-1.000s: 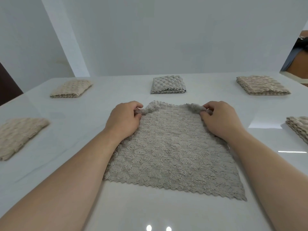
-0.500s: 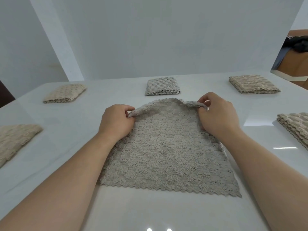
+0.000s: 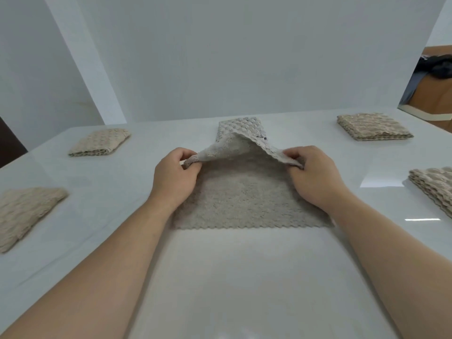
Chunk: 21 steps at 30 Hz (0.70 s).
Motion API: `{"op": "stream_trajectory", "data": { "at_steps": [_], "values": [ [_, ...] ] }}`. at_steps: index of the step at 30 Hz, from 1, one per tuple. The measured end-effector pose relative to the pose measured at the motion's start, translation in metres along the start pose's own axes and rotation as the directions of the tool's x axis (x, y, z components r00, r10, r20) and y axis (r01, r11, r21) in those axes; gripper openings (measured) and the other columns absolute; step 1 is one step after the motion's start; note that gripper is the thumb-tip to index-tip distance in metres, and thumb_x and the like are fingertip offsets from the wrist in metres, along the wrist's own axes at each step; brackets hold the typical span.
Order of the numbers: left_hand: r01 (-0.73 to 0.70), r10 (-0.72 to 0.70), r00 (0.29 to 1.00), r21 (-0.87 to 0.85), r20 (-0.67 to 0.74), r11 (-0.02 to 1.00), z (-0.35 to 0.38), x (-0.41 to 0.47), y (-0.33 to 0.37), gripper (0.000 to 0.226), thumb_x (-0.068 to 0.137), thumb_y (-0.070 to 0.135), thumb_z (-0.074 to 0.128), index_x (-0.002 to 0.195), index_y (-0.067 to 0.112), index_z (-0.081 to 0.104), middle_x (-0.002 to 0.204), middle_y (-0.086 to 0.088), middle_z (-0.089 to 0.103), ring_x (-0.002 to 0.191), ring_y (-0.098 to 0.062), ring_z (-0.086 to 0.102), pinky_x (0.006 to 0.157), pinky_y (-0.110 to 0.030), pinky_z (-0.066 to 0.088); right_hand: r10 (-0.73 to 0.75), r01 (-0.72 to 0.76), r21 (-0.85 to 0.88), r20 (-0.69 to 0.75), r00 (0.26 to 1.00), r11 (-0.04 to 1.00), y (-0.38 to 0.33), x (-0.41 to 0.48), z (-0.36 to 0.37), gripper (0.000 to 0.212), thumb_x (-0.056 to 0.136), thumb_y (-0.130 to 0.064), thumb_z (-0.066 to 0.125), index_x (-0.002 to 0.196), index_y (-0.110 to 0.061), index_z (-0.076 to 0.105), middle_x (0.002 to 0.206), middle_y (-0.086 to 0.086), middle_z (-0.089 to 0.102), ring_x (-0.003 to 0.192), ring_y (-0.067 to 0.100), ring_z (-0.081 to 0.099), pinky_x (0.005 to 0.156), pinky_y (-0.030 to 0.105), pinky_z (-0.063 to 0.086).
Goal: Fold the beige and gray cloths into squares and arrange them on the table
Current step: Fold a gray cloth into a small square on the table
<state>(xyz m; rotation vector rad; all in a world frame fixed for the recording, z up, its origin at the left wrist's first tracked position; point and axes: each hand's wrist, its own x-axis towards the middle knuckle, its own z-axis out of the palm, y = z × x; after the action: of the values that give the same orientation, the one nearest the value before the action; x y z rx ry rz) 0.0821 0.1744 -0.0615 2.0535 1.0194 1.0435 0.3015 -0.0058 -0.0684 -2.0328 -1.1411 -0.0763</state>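
Cloth (image 3: pixel 244 199) corners in left hand (image 3: pixel 174 179), right hand (image 3: pixel 316 178)

White wall (image 3: pixel 244 57), dark bundle (image 3: pixel 437 67) far right

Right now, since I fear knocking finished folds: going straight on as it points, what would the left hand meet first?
Probably the folded gray cloth at the far centre, past the open cloth the left hand pinches; depth is unclear.
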Motion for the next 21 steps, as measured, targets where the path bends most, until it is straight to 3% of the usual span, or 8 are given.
{"op": "stream_trajectory", "data": {
  "at_steps": [3, 7, 12, 16, 18, 21],
  "values": [
    [-0.021, 0.021, 1.000, -0.031, 0.013, 0.999, 0.0002, 0.0000, -0.0019, 0.014, 0.091, 0.017, 0.069, 0.100, 0.026, 0.063, 0.100, 0.015, 0.068, 0.091, 0.001, 0.061, 0.077, -0.018, 0.046, -0.013, 0.013, 0.025, -0.001, 1.000, 1.000, -0.0004, 0.0007, 0.0005, 0.023, 0.093, -0.009, 0.060, 0.105, -0.026, 0.071, 0.113, -0.003, 0.060, 0.098, 0.006, 0.047, 0.082, 0.013, 0.028],
    [-0.062, 0.063, 0.998, -0.060, 0.015, 0.996, 0.0002, 0.0006, -0.0050, 0.038, 0.079, 0.009, 0.080, 0.105, 0.026, 0.059, 0.104, 0.012, 0.070, 0.097, -0.009, 0.068, 0.090, -0.025, 0.051, -0.008, 0.009, 0.072, -0.008, 1.000, 0.997, -0.0033, 0.0013, -0.0019, 0.022, 0.094, -0.010, 0.058, 0.103, -0.026, 0.070, 0.115, -0.006, 0.055, 0.100, 0.007, 0.049, 0.088, 0.018, 0.032],
    [-0.146, 0.145, 0.988, 0.010, 0.060, 0.989, -0.0015, 0.0014, -0.0075, 0.058, 0.074, 0.003, 0.076, 0.125, 0.029, 0.065, 0.118, 0.012, 0.069, 0.111, -0.007, 0.065, 0.105, -0.028, 0.047, -0.029, 0.029, 0.103, -0.003, 1.000, 0.994, -0.0037, 0.0005, 0.0011, 0.024, 0.091, -0.007, 0.058, 0.102, -0.025, 0.070, 0.120, -0.007, 0.052, 0.107, 0.007, 0.051, 0.097, 0.019, 0.035],
    [-0.213, 0.209, 0.977, 0.094, 0.052, 0.972, -0.0031, -0.0009, -0.0037, 0.042, 0.070, 0.007, 0.086, 0.098, 0.036, 0.075, 0.117, 0.008, 0.066, 0.110, -0.004, 0.059, 0.096, -0.002, 0.033, -0.043, 0.049, 0.133, -0.052, 0.998, 0.990, -0.0042, 0.0002, -0.0007, 0.020, 0.090, -0.003, 0.060, 0.097, -0.020, 0.069, 0.125, -0.006, 0.050, 0.111, 0.001, 0.046, 0.089, -0.006, 0.023],
    [-0.214, 0.209, 0.976, 0.081, 0.068, 0.973, -0.0027, -0.0018, -0.0017, 0.037, 0.070, 0.011, 0.089, 0.086, 0.039, 0.071, 0.118, 0.009, 0.065, 0.110, -0.001, 0.058, 0.092, -0.002, 0.033, -0.045, 0.051, 0.146, -0.046, 0.998, 0.988, -0.0034, -0.0002, -0.0016, 0.022, 0.088, -0.002, 0.061, 0.096, -0.022, 0.069, 0.129, -0.008, 0.047, 0.115, -0.001, 0.044, 0.089, -0.004, 0.024],
    [-0.211, 0.203, 0.973, 0.064, 0.109, 0.975, -0.0023, -0.0034, 0.0006, 0.022, 0.076, 0.019, 0.087, 0.084, 0.033, 0.071, 0.125, 0.008, 0.063, 0.120, -0.001, 0.055, 0.098, -0.008, 0.032, -0.054, 0.059, 0.141, -0.035, 0.998, 0.988, -0.0026, -0.0007, -0.0014, 0.027, 0.086, 0.000, 0.062, 0.095, -0.025, 0.067, 0.134, -0.010, 0.046, 0.120, -0.001, 0.044, 0.093, 0.004, 0.027]
  ]
}}
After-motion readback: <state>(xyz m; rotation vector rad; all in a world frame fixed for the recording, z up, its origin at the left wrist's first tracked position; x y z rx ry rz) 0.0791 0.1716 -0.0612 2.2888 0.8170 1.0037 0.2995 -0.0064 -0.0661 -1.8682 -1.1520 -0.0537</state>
